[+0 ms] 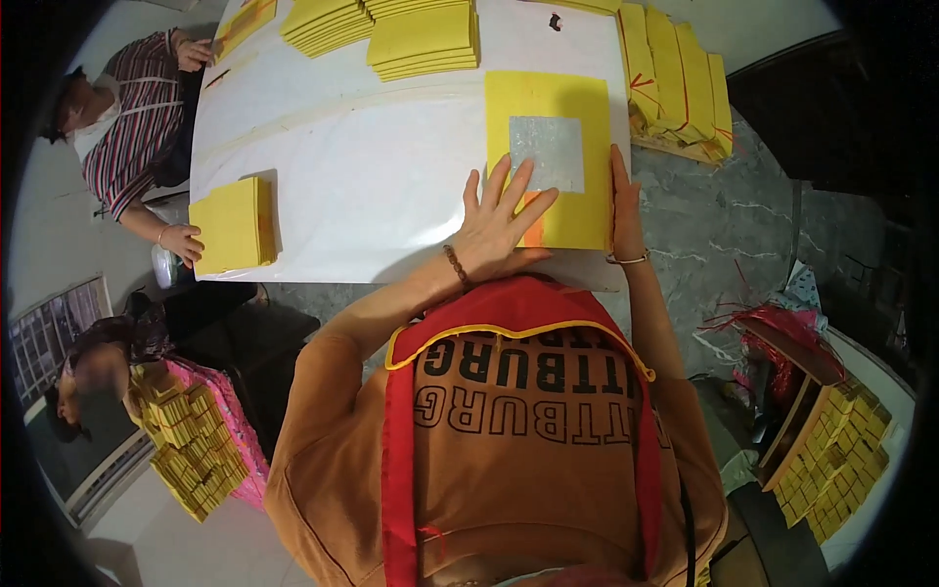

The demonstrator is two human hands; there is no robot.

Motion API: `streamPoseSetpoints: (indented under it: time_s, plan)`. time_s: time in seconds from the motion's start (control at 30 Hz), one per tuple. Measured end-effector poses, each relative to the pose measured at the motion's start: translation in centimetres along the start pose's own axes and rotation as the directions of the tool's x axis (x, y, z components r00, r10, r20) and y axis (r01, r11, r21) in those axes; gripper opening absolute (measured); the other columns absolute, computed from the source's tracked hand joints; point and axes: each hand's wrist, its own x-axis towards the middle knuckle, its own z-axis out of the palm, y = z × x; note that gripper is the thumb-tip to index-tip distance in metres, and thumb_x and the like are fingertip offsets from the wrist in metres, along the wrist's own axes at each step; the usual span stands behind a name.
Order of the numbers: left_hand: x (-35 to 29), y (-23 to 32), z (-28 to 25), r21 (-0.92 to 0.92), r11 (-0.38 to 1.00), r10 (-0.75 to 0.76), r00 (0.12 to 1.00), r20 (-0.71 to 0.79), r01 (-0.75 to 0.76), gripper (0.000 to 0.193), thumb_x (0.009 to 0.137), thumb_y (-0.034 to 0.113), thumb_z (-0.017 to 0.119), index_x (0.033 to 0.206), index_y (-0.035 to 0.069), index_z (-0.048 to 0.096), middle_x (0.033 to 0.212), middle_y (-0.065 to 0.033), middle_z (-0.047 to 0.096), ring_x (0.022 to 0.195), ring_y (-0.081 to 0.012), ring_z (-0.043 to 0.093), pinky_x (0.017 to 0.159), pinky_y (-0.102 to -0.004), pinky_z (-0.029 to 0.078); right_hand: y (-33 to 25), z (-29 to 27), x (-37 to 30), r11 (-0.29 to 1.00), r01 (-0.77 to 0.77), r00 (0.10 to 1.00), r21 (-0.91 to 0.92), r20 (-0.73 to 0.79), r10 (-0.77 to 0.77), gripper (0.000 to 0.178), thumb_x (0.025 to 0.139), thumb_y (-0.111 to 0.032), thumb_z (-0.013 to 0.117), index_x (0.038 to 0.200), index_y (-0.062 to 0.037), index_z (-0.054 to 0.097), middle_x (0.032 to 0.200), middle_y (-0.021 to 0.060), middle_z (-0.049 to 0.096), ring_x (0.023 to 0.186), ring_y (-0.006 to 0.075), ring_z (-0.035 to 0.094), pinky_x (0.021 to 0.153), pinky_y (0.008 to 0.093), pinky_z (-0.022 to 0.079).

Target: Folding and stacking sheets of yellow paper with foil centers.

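Observation:
Yellow joss paper (548, 93) with a silver-grey square and an orange patch lies at the near right of the white table (362, 176). My left hand (501, 217) rests on its lower left part, fingers spread, the fingertips reaching the silver square. Along the paper's right edge, my right hand (627, 210) stands on its side with its fingers stretched out. Neither hand is closed round anything. Whether the paper is one sheet or a pile cannot be made out from above.
Piles of yellow paper (423, 44) stand at the table's far side. Another yellow stack (233, 225) sits at the near left corner, touched by a person in a striped top (147, 108). Tied yellow bundles (675, 78) stand beyond the right edge; more bundles (836, 460) are at lower right.

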Motion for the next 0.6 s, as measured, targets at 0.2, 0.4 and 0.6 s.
streamPoseSetpoints:
  time_s: [0.2,0.4,0.6]
  plan:
    - [0.5,-0.2,-0.4,-0.015,1.0,0.014,0.999,0.03,-0.013,0.085,0.064,0.042,0.074,0.134,0.018,0.035,0.142,-0.0207,0.018,0.13,-0.0416,0.017,0.097,-0.0629,0.018,1.3,-0.9,0.2,1.0,0.015,1.0,-0.001,-0.001,-0.015,0.078,0.089,-0.061,0.016,0.142,-0.0044,0.007,0.148,0.011,0.01,0.135,0.0216,0.015,0.109,0.033,0.014]
    - [0.3,-0.6,-0.4,-0.068,0.997,0.027,0.998,0.061,-0.023,0.083,0.067,0.048,0.07,0.135,0.018,0.034,0.143,-0.0189,0.017,0.131,-0.0407,0.015,0.096,-0.0648,0.016,0.0,-0.4,-0.7,0.985,0.078,0.997,-0.157,-0.008,-0.08,0.073,0.091,-0.058,0.014,0.14,-0.0044,0.014,0.147,0.0107,0.014,0.135,0.0231,0.015,0.109,0.0348,0.013]
    - [-0.4,-0.6,-2.5,0.018,0.997,0.081,0.996,-0.03,-0.08,0.078,0.063,0.041,0.074,0.13,0.016,0.042,0.137,-0.0168,0.03,0.124,-0.0357,0.029,0.096,-0.0532,0.023,-0.3,-2.6,-2.6,0.593,0.32,0.942,-0.739,0.18,-0.284,0.061,0.094,-0.047,0.012,0.126,-0.0079,0.047,0.137,0.0114,0.038,0.132,0.0306,0.024,0.107,0.0415,0.013]
